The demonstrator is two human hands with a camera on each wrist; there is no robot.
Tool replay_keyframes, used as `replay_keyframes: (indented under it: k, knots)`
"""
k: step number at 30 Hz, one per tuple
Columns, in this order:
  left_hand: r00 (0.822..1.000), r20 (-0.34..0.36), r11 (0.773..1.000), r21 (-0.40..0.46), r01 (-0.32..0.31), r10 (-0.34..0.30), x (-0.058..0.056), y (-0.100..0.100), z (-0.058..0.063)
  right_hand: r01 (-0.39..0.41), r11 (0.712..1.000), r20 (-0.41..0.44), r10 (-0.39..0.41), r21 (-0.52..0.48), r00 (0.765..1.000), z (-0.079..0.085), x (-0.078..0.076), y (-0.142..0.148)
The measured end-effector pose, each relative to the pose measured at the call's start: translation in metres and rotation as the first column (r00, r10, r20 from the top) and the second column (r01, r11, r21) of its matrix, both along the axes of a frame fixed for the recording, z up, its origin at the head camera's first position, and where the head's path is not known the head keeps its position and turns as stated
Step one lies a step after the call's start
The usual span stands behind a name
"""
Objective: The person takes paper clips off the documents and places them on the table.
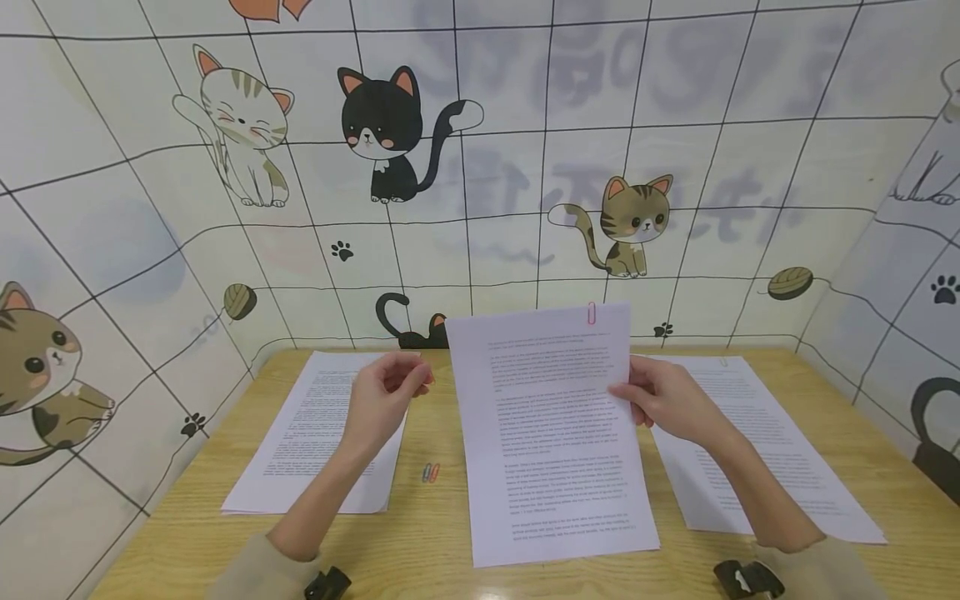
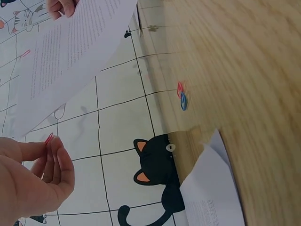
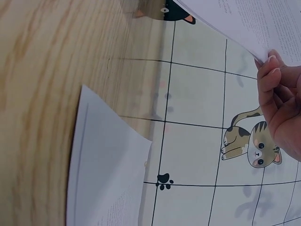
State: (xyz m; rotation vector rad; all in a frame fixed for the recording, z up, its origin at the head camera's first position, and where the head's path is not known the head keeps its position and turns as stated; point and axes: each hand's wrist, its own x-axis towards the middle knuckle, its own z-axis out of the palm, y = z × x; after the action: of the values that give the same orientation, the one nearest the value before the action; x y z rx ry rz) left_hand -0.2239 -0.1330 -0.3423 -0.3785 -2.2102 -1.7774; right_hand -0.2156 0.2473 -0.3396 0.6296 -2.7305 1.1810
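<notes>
Printed sheets (image 1: 555, 433) stand upright above the table, gripped at their right edge by my right hand (image 1: 675, 404), thumb in front. A pink paper clip (image 1: 592, 313) sits on their top edge, toward the right corner. To the left of the sheets, my left hand (image 1: 382, 400) is raised and apart from them. Between its thumb and fingertips it pinches another pinkish-red paper clip (image 2: 49, 138), which the left wrist view shows best. In the right wrist view, the right hand's fingertips (image 3: 273, 59) hold the sheets at their edge.
On the wooden table (image 1: 420, 550) lie a red and a blue paper clip (image 2: 183, 101), side by side. A printed stack (image 1: 315, 433) lies at the left. Another printed stack (image 1: 757, 467), with a pale clip at its top edge, lies at the right. A cat-patterned wall covering (image 1: 510, 208) encloses the table.
</notes>
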Motion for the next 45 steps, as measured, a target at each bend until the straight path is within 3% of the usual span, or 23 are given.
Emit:
replay_keyframes:
  k: [9,19,27,38,45]
  knots:
    - [0.994,0.108,0.98,-0.196,0.031,-0.01,0.003,-0.008,-0.008,-0.002,1.0,-0.009,0.002,-0.009,1.0,-0.001,-0.001,0.002]
    - [0.986,0.161,0.938,-0.336,0.092,-0.039,0.003,-0.017,-0.017,0.0,1.0,-0.002,0.0,-0.016,1.0,-0.003,-0.003,0.003]
    - [0.974,0.222,0.911,-0.393,0.125,-0.038,0.003,-0.022,-0.027,0.0,1.0,0.004,0.0,-0.023,1.0,-0.003,-0.003,0.003]
    - [0.957,0.276,0.852,-0.475,0.219,-0.092,0.004,-0.029,-0.034,-0.015,1.0,-0.004,0.015,-0.026,1.0,-0.002,-0.002,0.003]
    - [0.925,0.335,0.795,-0.504,0.338,-0.181,0.006,-0.031,-0.037,-0.015,0.999,0.007,0.015,-0.036,1.0,-0.003,-0.002,0.004]
